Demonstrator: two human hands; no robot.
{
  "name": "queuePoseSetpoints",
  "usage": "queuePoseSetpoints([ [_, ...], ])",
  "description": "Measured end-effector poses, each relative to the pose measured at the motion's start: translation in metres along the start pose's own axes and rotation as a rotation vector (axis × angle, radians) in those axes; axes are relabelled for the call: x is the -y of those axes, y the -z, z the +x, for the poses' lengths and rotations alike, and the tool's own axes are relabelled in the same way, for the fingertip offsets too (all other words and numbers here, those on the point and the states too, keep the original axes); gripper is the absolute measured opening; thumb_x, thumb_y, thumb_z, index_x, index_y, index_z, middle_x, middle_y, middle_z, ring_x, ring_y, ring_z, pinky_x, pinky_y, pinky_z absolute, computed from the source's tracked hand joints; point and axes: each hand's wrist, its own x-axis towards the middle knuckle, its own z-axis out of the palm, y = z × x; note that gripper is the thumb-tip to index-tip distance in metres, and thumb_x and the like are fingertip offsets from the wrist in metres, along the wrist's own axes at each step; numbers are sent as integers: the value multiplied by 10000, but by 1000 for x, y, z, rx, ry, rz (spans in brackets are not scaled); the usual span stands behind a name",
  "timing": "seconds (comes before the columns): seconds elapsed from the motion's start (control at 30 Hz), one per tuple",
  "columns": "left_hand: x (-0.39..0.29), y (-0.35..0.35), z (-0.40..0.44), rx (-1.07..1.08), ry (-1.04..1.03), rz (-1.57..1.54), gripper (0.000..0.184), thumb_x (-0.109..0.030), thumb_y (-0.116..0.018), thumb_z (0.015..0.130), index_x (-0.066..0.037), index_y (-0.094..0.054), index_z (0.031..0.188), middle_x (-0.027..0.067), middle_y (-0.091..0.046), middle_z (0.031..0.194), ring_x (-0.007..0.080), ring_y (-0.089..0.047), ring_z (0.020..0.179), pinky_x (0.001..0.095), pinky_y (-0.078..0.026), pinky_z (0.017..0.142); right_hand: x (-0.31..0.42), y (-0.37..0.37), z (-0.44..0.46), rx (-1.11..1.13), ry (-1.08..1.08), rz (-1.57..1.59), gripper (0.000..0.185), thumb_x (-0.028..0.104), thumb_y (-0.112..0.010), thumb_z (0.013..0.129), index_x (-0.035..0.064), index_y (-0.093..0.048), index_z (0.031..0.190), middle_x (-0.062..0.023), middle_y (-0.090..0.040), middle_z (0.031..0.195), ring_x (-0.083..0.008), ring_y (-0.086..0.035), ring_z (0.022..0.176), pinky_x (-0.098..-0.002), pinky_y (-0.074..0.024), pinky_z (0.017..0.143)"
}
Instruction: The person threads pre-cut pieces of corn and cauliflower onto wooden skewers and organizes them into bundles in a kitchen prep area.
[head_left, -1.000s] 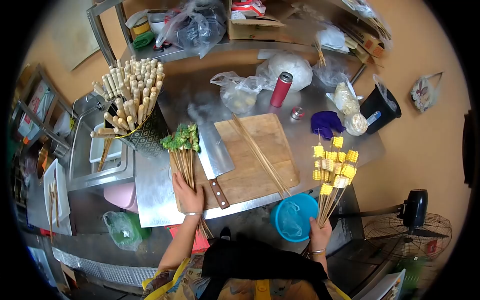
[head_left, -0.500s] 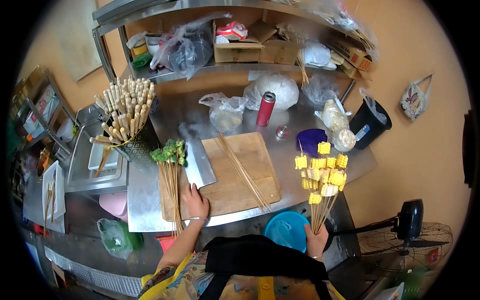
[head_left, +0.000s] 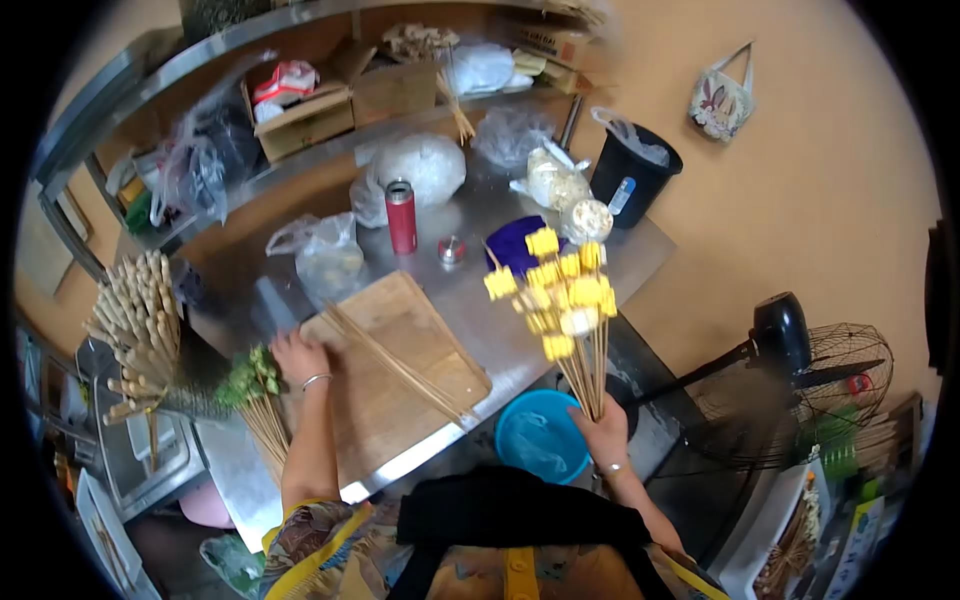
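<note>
My right hand [head_left: 603, 432] is closed around a bundle of skewers, their lower sticks gathered in the fist. Yellow corn pieces [head_left: 585, 292] sit on the upper ends, over the table's right side. My left hand [head_left: 302, 360] is at the far left edge of the wooden cutting board [head_left: 400, 340], fingers bent over the cleaver's hidden handle. The cleaver [head_left: 277, 305] points away from me, its blade blurred. Close by on the left lie broccoli skewers [head_left: 250, 380], partly behind my forearm. Several bare skewers [head_left: 390, 360] lie across the board.
A pot of wooden-handled sticks [head_left: 135, 310] stands left by the sink. Behind the board are a plastic bag [head_left: 325, 255], a red flask [head_left: 400, 218] and its lid [head_left: 451, 250]. A blue basin [head_left: 543, 437] sits below the front edge; a fan [head_left: 790, 350] stands right.
My left hand has pushed the cleaver forward and off the board's far left side. My right hand still holds the corn skewers. The view has turned to the right.
</note>
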Motion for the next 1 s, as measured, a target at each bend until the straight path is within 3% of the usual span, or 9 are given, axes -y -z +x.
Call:
queuePoseSetpoints([
  [0.1,-40,14,-53,43,-94,-416,383,-151,-626,748,-15,-559,1100,191,-526,1136,381,-444,1082,450,-340,967,3,-25,10,63,-125,233,240,60,-694,767,-11,-595,974,19,-564,744,-46,-473,656,-211,-425,595],
  [0.17,-73,51,-87,337,-220,-480,425,-161,-635,745,-18,-538,1133,198,-482,1186,384,-422,1111,442,-336,973,14,-36,10,115,-142,320,199,22,-682,775,-5,-591,949,64,-519,739,-17,-430,640,-174,-385,567],
  [0.23,-82,53,-108,535,-70,-553,468,-177,-649,739,-27,-521,1163,218,-402,1279,396,-388,1154,445,-329,987,18,-42,11,118,-152,375,197,17,-677,778,-3,-590,953,62,-526,741,-19,-430,634,-177,-382,564],
  [0.37,-82,36,-116,375,43,-465,510,-194,-670,730,-42,-511,1190,246,-322,1343,401,-360,1182,445,-319,1003,28,-43,3,80,-99,347,209,14,-680,774,-8,-587,960,58,-529,753,-23,-431,644,-181,-381,572],
  [0.43,-78,25,-116,471,-87,-339,552,-202,-687,717,-46,-498,1212,261,-271,1374,418,-343,1187,446,-317,1007,23,-36,-7,77,-98,263,212,17,-684,771,-9,-588,959,57,-530,748,-25,-430,643,-184,-382,572],
  [0.53,-92,13,-115,416,-149,-277,576,-203,-696,708,-43,-494,1223,260,-245,1396,424,-344,1180,441,-320,1006,14,-27,-22,38,-100,205,214,25,-691,766,-8,-591,953,55,-529,734,-31,-428,639,-192,-386,571],
  [0.63,-109,1,-106,426,-70,-280,562,-186,-690,706,-27,-502,1212,253,-260,1393,426,-363,1157,438,-328,1001,7,-12,-38,-11,-144,187,218,32,-700,760,-6,-595,947,54,-536,733,-34,-435,644,-200,-391,578],
  [0.87,-140,-43,-74,501,-133,-224,481,-137,-670,706,5,-552,1150,256,-281,1387,393,-396,1142,410,-360,979,-19,12,-58,-147,-172,244,258,5,-673,772,1,-585,1015,53,-559,771,-32,-456,663,-198,-394,598],
  [1.0,-149,-64,-61,554,-176,-140,490,-208,-664,718,24,-561,1137,239,-295,1395,377,-409,1142,395,-367,975,-20,17,-49,-201,-180,175,241,35,-673,783,1,-590,1006,32,-576,769,-38,-469,668,-209,-409,608],
])
